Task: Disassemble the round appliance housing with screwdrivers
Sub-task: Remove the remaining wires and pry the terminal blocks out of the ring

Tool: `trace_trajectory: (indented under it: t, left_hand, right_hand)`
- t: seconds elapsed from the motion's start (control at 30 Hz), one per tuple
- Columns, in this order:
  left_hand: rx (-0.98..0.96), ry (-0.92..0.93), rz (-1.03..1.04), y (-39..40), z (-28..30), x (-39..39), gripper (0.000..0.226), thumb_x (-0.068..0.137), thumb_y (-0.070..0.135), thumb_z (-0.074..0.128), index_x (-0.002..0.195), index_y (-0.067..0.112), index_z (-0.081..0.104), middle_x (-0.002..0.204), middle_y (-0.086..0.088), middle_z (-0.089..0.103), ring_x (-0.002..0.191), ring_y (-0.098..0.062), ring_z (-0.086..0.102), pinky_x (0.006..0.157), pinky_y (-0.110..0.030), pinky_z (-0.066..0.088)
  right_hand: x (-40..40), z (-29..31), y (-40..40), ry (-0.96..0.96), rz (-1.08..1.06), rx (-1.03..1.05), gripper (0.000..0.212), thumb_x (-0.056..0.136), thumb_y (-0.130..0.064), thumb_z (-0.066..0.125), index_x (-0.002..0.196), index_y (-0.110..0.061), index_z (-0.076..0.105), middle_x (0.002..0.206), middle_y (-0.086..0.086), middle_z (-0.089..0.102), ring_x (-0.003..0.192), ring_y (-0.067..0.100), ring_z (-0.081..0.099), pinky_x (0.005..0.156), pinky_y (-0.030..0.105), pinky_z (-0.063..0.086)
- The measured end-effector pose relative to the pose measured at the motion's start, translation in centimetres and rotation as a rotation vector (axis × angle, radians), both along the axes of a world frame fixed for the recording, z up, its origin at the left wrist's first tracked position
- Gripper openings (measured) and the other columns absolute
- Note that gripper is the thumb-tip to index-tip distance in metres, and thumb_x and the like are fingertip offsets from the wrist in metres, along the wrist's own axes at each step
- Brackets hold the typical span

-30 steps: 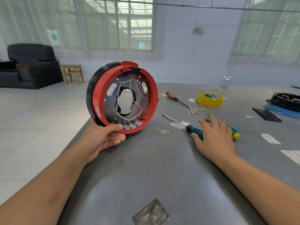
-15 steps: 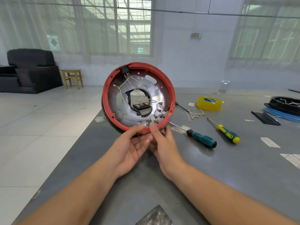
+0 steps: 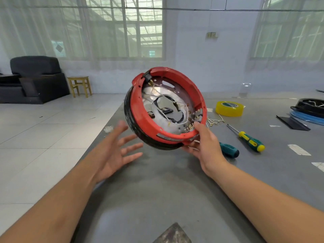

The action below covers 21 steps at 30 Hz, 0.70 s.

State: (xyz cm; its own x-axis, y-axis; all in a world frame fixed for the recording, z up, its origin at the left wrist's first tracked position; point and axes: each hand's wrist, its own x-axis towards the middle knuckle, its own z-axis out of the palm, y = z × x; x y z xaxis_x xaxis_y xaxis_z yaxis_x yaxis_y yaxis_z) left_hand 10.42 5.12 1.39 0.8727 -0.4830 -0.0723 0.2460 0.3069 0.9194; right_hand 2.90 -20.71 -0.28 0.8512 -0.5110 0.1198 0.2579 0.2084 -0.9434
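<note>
Red housing (image 3: 145, 109) gripped by right hand (image 3: 205, 146); left hand (image 3: 114, 151) splayed.

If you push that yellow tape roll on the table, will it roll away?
Probably not: the yellow tape roll lies flat on the table, so it would likely slide. Stood on edge, its round shape could roll. It looks light, being a hollow ring.

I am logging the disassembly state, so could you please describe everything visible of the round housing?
The round housing has a red plastic-looking ring over a black outer band, around a shiny metal plate with a ragged central opening, thin pale wires and small brass-coloured terminals. It is lifted off the grey table, tilted, open face towards the camera. The right hand holds its lower rim; the left hand is spread open, apart from it.
</note>
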Motion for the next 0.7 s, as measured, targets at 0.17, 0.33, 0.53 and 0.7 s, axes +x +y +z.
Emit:
trace_trajectory:
  t: [0.17,0.33,0.53,0.7]
  left_hand:
    - [-0.107,0.003,0.018,2.0,0.0,1.5,0.094,0.079,0.074,0.073,0.147,0.012,0.058,0.124,-0.01,0.073,0.109,-0.029,0.073,0.093,-0.049,0.061]
    - [-0.044,-0.008,-0.133,3.5,0.7,1.7,0.096,0.081,0.079,0.068,0.141,0.004,0.065,0.145,-0.021,0.063,0.133,-0.046,0.054,0.105,-0.059,0.052]
    - [0.239,-0.08,-0.192,2.4,1.7,0.9,0.083,0.058,0.067,0.093,0.125,0.022,0.073,0.102,-0.013,0.075,0.082,-0.033,0.073,0.079,-0.049,0.063]
    - [0.414,-0.115,-0.271,2.9,1.5,0.7,0.078,0.045,0.072,0.093,0.112,0.035,0.079,0.117,-0.018,0.075,0.102,-0.039,0.076,0.096,-0.061,0.058]
  right_hand:
    - [-0.1,-0.1,-0.9,0.055,0.015,-0.132,0.03,0.066,-0.059,0.068,0.061,-0.03,0.065,0.063,0.001,0.059,0.058,0.019,0.059,0.061,0.035,0.049]
    - [0.2,-0.5,-0.9,0.063,0.032,-0.091,0.034,0.064,-0.055,0.075,0.058,-0.026,0.059,0.058,0.002,0.049,0.056,0.023,0.048,0.068,0.038,0.038]
    - [-0.3,-0.4,-0.9,0.033,0.129,-0.058,0.058,0.069,-0.055,0.077,0.093,-0.003,0.069,0.087,0.022,0.057,0.081,0.036,0.055,0.084,0.05,0.05]
    - [-0.5,-0.5,-1.4,0.0,0.18,-0.059,0.04,0.085,-0.06,0.07,0.072,-0.024,0.08,0.07,-0.001,0.07,0.069,0.018,0.071,0.067,0.029,0.058]
